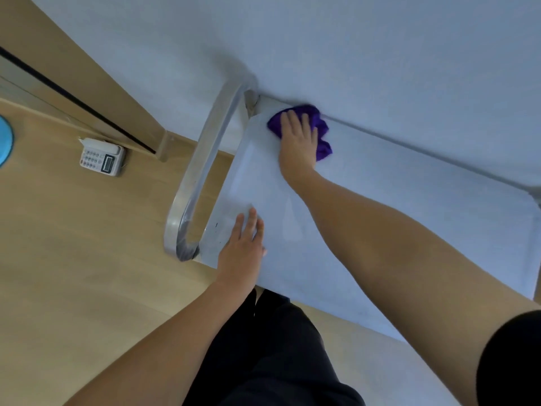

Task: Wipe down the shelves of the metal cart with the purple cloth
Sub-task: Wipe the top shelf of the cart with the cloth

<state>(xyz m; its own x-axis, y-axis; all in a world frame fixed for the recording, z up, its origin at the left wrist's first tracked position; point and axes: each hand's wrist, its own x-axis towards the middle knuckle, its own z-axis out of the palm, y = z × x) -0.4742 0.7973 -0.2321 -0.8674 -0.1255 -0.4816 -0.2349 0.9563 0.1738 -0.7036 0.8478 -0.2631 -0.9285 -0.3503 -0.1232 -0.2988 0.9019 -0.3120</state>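
Note:
The metal cart's top shelf [380, 206] is a pale, shiny sheet running from the middle of the view to the right, set against a white wall. My right hand [297, 142] lies flat with straight fingers on the crumpled purple cloth [320, 133], pressing it into the shelf's far left corner. My left hand [243, 244] rests flat on the shelf's near left corner, fingers straight, holding nothing. The cart's curved metal handle [202, 168] loops off the left end of the shelf.
A white desk telephone [102, 156] sits on the wooden floor to the left, beside a wooden door frame [87, 83]. A blue round object [4, 142] shows at the left edge. My dark trousers [272, 347] are below the shelf's near edge.

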